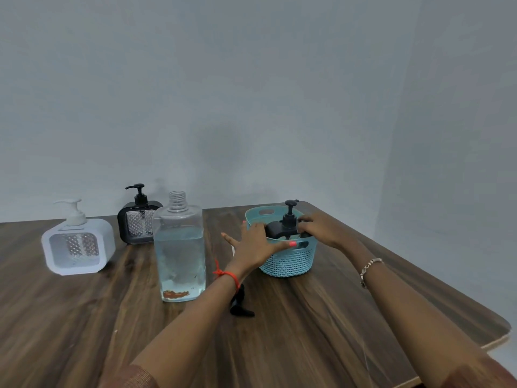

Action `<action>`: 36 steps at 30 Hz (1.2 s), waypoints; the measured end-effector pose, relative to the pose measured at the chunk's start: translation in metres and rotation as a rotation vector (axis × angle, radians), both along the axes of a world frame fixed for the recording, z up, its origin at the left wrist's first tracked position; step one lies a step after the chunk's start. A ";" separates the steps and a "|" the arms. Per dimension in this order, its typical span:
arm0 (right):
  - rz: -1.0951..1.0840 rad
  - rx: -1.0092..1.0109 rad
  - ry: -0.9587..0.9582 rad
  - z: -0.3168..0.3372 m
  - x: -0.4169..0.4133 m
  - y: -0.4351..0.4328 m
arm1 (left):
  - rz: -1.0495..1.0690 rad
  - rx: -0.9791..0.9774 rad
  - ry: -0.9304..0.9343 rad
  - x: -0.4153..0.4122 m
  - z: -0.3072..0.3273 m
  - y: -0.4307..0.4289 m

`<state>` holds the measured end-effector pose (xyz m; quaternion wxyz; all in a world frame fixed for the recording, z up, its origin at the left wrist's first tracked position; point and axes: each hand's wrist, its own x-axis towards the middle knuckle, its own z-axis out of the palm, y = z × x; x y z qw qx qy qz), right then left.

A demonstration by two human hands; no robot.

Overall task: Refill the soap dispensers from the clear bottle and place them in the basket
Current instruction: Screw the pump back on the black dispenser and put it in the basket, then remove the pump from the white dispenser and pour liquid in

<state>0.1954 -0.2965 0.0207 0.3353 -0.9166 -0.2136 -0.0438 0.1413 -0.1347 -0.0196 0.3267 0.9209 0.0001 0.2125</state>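
Note:
A black soap dispenser [282,228] with a pump top sits inside the teal basket [288,261] on the right of the table. My left hand [253,243] grips its left side, thumb over the basket's front rim. My right hand [319,229] holds its right side. The clear bottle [180,247], uncapped and over half full of liquid, stands in the middle. Behind it, by the wall, stands a second black dispenser [137,224]. A white dispenser [78,247] stands at the left.
A black cap or pump piece [240,305] lies on the wooden table [307,331] under my left forearm. The table's right edge and rounded corner run close beside the basket. A grey wall rises just behind the table.

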 end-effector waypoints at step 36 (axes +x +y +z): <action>0.150 0.563 -0.464 0.042 -0.199 0.287 | 0.215 -0.423 -0.411 -0.189 0.061 0.236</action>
